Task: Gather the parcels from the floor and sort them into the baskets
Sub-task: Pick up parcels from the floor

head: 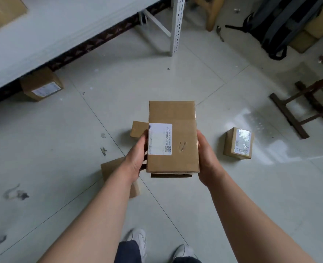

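The brown rectangular cardboard parcel (173,137) is held above the pale tiled floor (62,158), clamped on its long sides between the left hand (136,158) and right hand (207,158). The fingers are probably curled underneath, out of sight. It looks stiff and fairly light, so holding it mid-side suits it.

Grey backpack (282,21) top right; white table (62,25) upper left; dark wooden stand (288,114) right.

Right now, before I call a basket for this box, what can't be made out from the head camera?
Baskets: none in the head view, outside the frame.
Label on the held box: print too small and blurred to read.
Fingers of the left hand and right hand: hidden under the held box.
Small parcel: partly behind the held box.
Lower parcel: partly covered by the left forearm.
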The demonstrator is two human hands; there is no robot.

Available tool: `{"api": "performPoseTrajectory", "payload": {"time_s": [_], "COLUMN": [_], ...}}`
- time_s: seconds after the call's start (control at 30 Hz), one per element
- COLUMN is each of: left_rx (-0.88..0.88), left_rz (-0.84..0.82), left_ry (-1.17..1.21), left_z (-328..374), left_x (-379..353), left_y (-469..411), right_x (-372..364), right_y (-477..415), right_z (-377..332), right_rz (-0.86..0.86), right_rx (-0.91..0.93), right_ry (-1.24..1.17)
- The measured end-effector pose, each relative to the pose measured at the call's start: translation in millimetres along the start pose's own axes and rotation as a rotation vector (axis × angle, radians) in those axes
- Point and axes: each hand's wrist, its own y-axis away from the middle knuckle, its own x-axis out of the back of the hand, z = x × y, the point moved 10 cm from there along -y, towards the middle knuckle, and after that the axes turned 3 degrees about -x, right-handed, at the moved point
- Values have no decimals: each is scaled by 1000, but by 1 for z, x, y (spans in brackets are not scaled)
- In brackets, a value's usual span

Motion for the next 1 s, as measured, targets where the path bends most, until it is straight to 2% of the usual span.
{"api": "performPoseTrajectory", "payload": {"time_s": [0.3, 0.43, 0.57, 0.77, 1.0], "left_rx": [-2, -78, -179, -260, -301], "left_rz": [151, 256, 411, 677, 829], "left_ry": [37, 78, 156, 357, 475], "left_z": [154, 209, 235, 210, 125], "left_x": [91, 144, 210, 314, 452], "left_y": [240, 362, 474, 609, 706], "right_x": [-138, -216, -306, -437, -600], "right_y": [193, 275, 352, 434, 511], "right_z": [-174, -240, -284, -281, -206], "right_rz": [-190, -339, -481, -523, -617], "right_rx": [27, 58, 91, 130, 107], "right_ry": [109, 224, 300, 487, 625]}}
